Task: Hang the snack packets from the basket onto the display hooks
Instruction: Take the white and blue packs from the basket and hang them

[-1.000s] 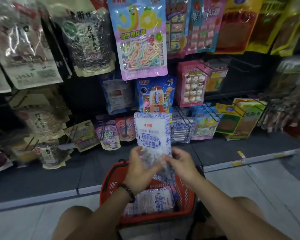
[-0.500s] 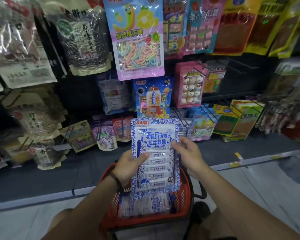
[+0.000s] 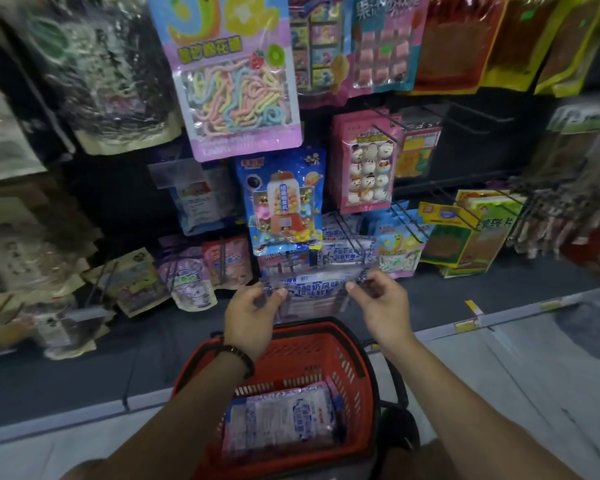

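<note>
A blue-and-white snack packet [image 3: 312,289] is held flat just in front of the low display hooks [image 3: 352,239]. My left hand [image 3: 252,315] pinches its left edge and my right hand [image 3: 383,306] pinches its right edge. Matching blue-and-white packets [image 3: 343,252] hang on the hook right behind it. Below my wrists sits the red basket [image 3: 352,355], and more of the same packets [image 3: 281,415] lie in its bottom. The held packet is blurred.
Rows of hanging snack bags cover the dark rack: a blue gumball-print bag [image 3: 281,202] above the held packet, a pink snowman pack [image 3: 366,161] to the right, green and yellow bags [image 3: 465,233] further right. A grey shelf ledge [image 3: 499,317] runs along the floor.
Both hands have carried the packet up and away from the basket toward the low hooks, and it has tipped from upright to nearly flat. The view has moved closer to the rack.
</note>
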A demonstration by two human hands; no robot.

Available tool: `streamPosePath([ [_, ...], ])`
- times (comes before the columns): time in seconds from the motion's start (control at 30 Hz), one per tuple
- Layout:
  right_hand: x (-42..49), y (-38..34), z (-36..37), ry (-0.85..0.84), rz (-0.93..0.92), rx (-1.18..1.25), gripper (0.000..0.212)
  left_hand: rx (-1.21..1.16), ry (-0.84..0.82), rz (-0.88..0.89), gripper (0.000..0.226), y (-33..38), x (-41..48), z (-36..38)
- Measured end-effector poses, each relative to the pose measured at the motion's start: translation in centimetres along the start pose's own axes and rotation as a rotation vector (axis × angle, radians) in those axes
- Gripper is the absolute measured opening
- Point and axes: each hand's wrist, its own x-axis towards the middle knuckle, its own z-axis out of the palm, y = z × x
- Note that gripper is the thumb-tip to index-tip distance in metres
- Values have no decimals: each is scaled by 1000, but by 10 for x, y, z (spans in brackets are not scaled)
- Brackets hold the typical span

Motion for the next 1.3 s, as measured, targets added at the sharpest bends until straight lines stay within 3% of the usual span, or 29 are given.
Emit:
streamPosePath([
  [0.13,26,21,-12,114,13,-34,22,-132,-76,-107,68,5,19,35],
  [0.23,46,46,-19,182,73,-53,26,-199,-113,-113,39,6,31,69],
  [0.33,69,83,-26,197,139,14,10,-176,-168,-73,24,-7,51,103],
  [0.53,114,135,-26,150,299,162,44,-215,-102,-183,5,-32,87,167],
  [0.63,127,118,-28,158,500,272,39,-283,-68,-328,20,-44,105,191],
  [0.73,145,116,-32,106,658,358,22,-355,-56,-418,18,-57,118,211],
  [0.9,163,133,-24,121,676,306,57,-427,-56,-472,11,-66,145,229],
  [1.03,170,142,-18,109,635,269,71,-411,-60,-497,17,-78,166,233],
  [1.3,174,145,-18,83,537,307,86,-433,-102,-521,61,-93,192,238],
])
